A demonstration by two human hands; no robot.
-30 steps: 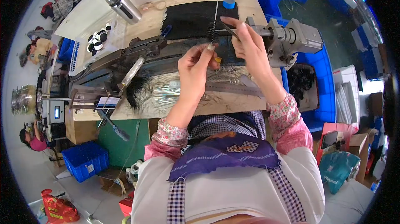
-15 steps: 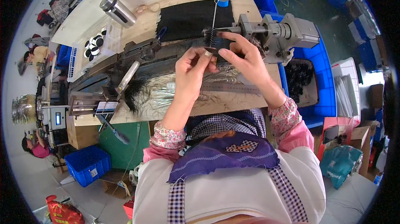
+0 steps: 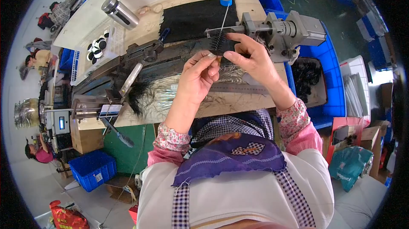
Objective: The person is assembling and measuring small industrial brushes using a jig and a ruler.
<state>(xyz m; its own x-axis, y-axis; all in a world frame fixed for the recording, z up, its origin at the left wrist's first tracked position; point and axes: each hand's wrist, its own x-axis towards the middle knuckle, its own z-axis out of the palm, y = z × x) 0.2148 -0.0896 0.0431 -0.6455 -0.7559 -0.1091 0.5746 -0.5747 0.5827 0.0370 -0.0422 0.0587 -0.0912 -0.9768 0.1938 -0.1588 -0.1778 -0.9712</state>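
Brush (image 3: 218,40) before cloth (image 3: 183,20), flask (image 3: 122,14) left of cloth, motor (image 3: 308,29) right of brush, ruler (image 3: 243,89) on bench (image 3: 238,104)

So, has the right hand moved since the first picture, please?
Yes. Judged against the grey motor, the right hand has come lower in the view, toward the purple apron.

2 foreground hands (image 3: 197,74) (image 3: 256,62), 1 held brush (image 3: 217,40), 1 black cloth (image 3: 183,21), 1 steel flask (image 3: 121,13)

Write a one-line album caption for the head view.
Left hand pinching a black-bristled brush, right hand close beside it, above a wooden workbench.
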